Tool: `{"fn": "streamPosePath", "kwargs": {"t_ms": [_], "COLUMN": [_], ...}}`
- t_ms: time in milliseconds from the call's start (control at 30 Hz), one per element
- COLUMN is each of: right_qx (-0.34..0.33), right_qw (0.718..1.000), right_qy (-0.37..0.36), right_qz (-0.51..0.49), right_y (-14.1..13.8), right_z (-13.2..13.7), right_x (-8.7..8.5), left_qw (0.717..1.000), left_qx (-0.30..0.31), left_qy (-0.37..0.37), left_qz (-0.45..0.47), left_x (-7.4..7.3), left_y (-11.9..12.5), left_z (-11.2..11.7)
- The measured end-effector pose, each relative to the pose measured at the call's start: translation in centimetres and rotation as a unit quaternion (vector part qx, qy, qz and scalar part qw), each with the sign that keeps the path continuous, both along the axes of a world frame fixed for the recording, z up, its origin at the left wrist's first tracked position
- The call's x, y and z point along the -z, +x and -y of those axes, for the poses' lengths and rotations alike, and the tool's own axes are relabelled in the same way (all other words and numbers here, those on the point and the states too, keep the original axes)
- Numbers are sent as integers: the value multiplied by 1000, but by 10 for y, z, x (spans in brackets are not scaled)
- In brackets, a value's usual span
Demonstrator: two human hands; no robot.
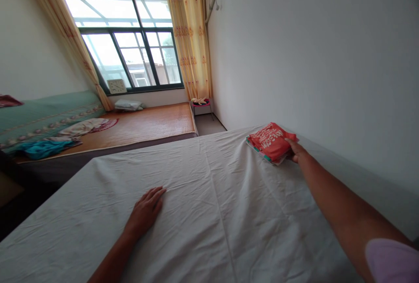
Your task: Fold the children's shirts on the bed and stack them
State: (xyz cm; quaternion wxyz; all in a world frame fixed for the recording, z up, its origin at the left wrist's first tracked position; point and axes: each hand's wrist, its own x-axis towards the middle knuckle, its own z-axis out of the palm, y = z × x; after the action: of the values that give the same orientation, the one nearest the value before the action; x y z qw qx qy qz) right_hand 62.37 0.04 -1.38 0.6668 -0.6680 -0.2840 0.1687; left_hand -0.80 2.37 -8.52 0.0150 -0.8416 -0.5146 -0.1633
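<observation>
My left hand (146,209) lies flat on a white sheet (196,213), its fingers stretched out and holding nothing. Farther off, at the sheet's right side near the wall, my right hand (293,150) grips the near right edge of a folded red cloth (270,141) with white lettering. Its thumb is on top, and the fingers beneath are mostly hidden. Under the red layer show thin white and green edges, which I cannot name for sure. The folded stack rests on or just over the sheet.
A low bed with a brown mat (153,121) stands beyond the sheet, with a blue cloth (46,147) and a pillow (127,105) on it. A small stool (202,103) is in the corner. The white wall (310,56) runs along the right.
</observation>
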Motion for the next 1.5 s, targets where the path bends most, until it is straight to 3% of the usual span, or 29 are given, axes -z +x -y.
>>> {"fn": "streamPosePath", "kwargs": {"t_ms": [167,233,367,467,567,667,733,1000,1133,1233,1367,1500], "right_qx": [-61,-138,-306,-346,-381,-424,-433,-427,-437,-466,-498,-574], "right_qw": [994,980,915,891,889,883,882,879,869,855,855,815], "right_qy": [-14,36,175,197,134,25,-4,-23,-37,-54,13,76], "right_qz": [-93,-137,-196,-216,-218,-201,-188,-212,-228,-222,-145,8], "right_y": [-37,-66,-148,-208,-248,-261,-260,-251,-249,-252,-280,-332], "right_z": [-24,-29,-19,-3,11,19,22,21,19,24,37,42], "right_x": [-12,-21,-27,-9,21,45,51,51,49,37,7,-31], "left_qw": [1000,1000,1000,1000,999,999,999,998,994,980,957,936], "left_qx": [-5,-6,-5,-2,2,8,9,0,32,71,119,72], "left_qy": [-15,-20,-19,-20,-17,-19,-21,-15,-15,-20,-46,-53], "left_qz": [2,3,14,23,36,42,49,57,106,182,261,341], "left_x": [-6,-8,-8,-7,-7,-8,-7,-5,-18,-38,-66,-85], "left_y": [4,5,6,5,3,2,1,1,11,37,73,64], "left_z": [7,10,14,18,21,22,22,20,25,39,64,83]}}
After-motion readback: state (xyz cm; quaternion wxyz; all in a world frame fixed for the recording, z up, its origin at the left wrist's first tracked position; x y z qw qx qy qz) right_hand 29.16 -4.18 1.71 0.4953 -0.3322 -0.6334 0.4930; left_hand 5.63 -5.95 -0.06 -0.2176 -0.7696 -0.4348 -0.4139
